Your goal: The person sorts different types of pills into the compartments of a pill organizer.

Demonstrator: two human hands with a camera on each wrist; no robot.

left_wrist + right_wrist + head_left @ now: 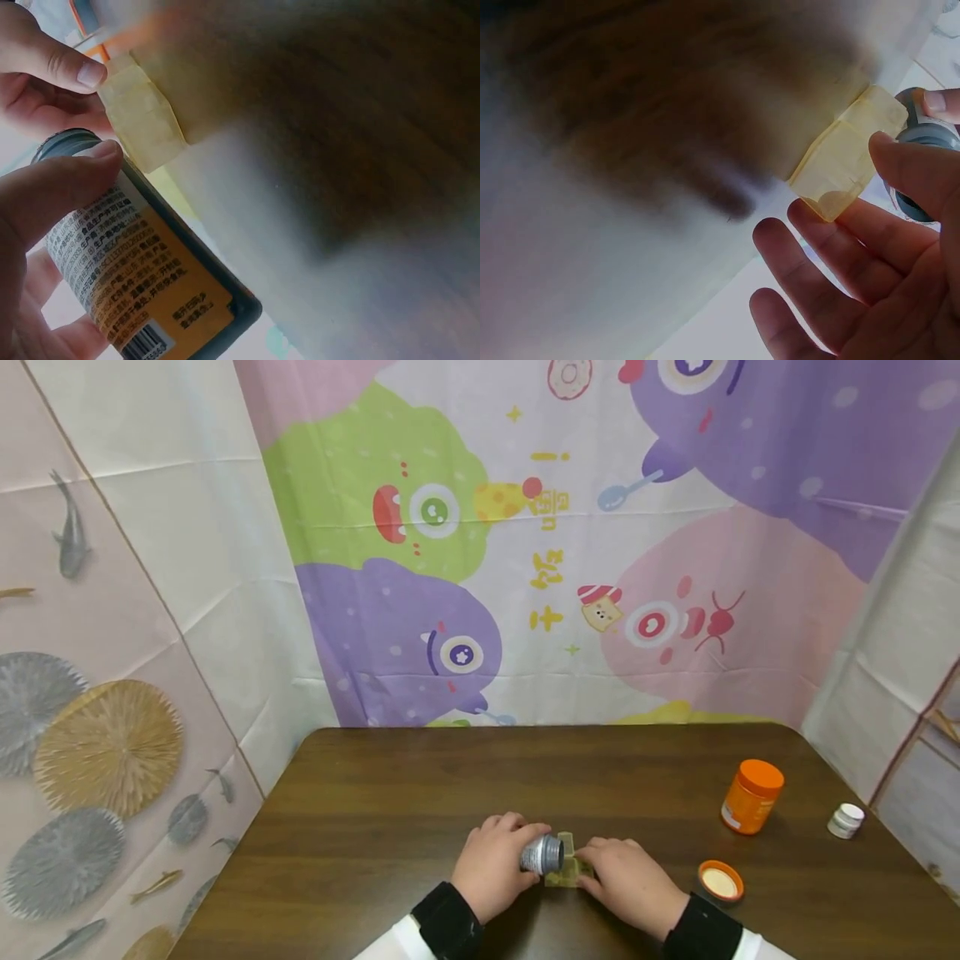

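My left hand [491, 868] grips a small dark grey bottle [537, 856] with a printed label, part white and part orange [165, 277]. The bottle lies tilted on its side, its open mouth facing right over a translucent yellow pill box [562, 878]. With thumb and fingers, my right hand [633, 881] pinches that box from its right side. One lid of the box appears raised at the back. In the right wrist view, a pale round piece [832, 202] shows through the wall of the box [847, 154]. What the bottle contains is hidden.
On the right of the brown wooden table [450, 768] stands an orange jar [752, 797] with an orange lid. Nearer me lies a round orange-rimmed lid [720, 882], pale inside. A small white-capped bottle [846, 821] stands near the right edge. Printed cloth [540, 677] hangs behind.
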